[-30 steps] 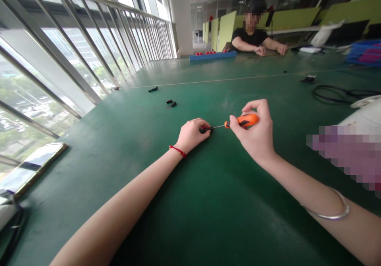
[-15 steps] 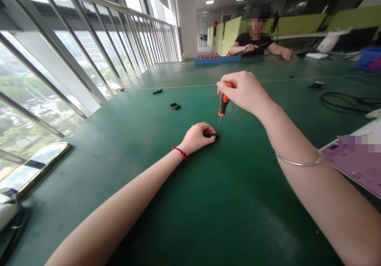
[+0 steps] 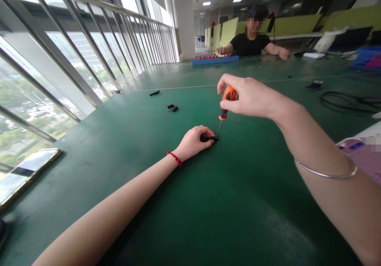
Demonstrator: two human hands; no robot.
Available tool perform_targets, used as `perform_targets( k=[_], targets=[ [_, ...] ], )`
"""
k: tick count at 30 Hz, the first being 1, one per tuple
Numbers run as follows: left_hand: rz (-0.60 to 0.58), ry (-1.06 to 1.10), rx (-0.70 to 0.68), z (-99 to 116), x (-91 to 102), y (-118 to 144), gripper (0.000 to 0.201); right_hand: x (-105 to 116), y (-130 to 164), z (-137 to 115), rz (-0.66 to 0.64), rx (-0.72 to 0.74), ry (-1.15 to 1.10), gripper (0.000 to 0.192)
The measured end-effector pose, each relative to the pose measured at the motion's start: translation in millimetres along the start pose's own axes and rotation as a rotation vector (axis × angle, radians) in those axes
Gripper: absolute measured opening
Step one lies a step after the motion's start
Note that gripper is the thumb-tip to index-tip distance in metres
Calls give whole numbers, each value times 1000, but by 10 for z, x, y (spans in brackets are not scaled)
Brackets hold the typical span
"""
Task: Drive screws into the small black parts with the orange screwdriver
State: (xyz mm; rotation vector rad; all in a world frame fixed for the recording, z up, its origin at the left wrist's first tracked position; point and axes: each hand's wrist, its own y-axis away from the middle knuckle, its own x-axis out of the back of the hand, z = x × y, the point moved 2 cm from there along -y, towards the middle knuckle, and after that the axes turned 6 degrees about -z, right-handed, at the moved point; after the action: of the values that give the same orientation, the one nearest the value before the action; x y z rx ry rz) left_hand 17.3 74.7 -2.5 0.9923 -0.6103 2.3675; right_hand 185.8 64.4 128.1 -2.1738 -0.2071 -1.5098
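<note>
My left hand (image 3: 195, 141) pinches a small black part (image 3: 210, 138) against the green tabletop; fingers hide some of it, and I cannot make out its kind. My right hand (image 3: 245, 95) is closed around the orange and black handle of a screwdriver (image 3: 224, 113). The shaft slants down and its tip meets the right end of the black part. Further off, to the left, lie a pair of small black pieces (image 3: 172, 108) and a thin black piece (image 3: 154, 93).
A smartphone (image 3: 28, 174) lies by the railing (image 3: 98, 43) on the left. At right are a black cable (image 3: 347, 99), a dark small item (image 3: 314, 84) and a purple printed sheet (image 3: 363, 155). Across the table (image 3: 166, 218), a person (image 3: 251, 43) sits behind a blue tray (image 3: 214, 60) with red pieces.
My right hand has turned on the screwdriver handle, its fingers shifted and the wrist swung outward. My left hand keeps its hold. The person opposite has moved one hand to the blue tray.
</note>
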Motion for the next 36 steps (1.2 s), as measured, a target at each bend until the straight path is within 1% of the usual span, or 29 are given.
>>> perform_targets(
  k=[1, 3, 4, 7, 9, 12, 13, 15, 16, 20, 22, 25, 28, 30, 32, 33, 35, 36],
  targets=[
    [0, -4, -4, 2, -2, -1, 13, 8, 5, -9, -6, -11, 10, 25],
    [0, -8, -6, 0, -6, -4, 13, 25, 19, -20, -11, -22, 23, 36],
    [0, -9, -3, -2, -7, -5, 13, 35, 26, -23, -12, -16, 24, 36],
    [2, -16, 3, -8, -8, -8, 12, 54, 41, -27, -18, 37, 3, 21],
    [3, -21, -2, -10, -8, -7, 12, 60, 46, -24, -38, 41, -7, 22],
    [3, -22, -14, -13, -8, -4, 12, 67, 54, -20, -77, 14, -5, 31],
    [2, -21, -15, -14, -9, -2, 12, 70, 57, -18, -88, 14, -9, 31],
    [0, -23, -12, -18, -11, 0, 13, 75, 58, -11, -104, 31, -19, 23],
    [-1, -26, -11, -20, -13, 0, 13, 77, 57, -5, -112, 38, -22, 22],
    [1, -27, -15, -21, -13, 2, 13, 82, 55, 19, -144, 9, -41, 27],
    [1, -23, -18, -20, -11, 3, 13, 86, 61, 17, -158, -2, -62, 35],
    [1, -22, -17, -19, -9, 3, 13, 89, 67, 6, -159, 18, -65, 30],
    [1, -29, -18, -21, -10, 2, 13, 88, 62, 14, -146, 20, -33, 35],
    [3, -33, -21, -23, -10, 0, 13, 89, 59, 29, -146, 5, -31, 35],
    [5, -35, -22, -22, -10, -1, 13, 91, 62, 43, -162, -1, -42, 40],
    [5, -35, -21, -21, -10, -1, 13, 92, 64, 48, -165, 2, -46, 38],
    [0, -37, -17, -18, -11, 0, 13, 92, 68, 54, -157, 21, -44, 28],
    [-3, -39, -15, -16, -11, 1, 13, 89, 68, 55, -150, 32, -41, 30]
  ],
)
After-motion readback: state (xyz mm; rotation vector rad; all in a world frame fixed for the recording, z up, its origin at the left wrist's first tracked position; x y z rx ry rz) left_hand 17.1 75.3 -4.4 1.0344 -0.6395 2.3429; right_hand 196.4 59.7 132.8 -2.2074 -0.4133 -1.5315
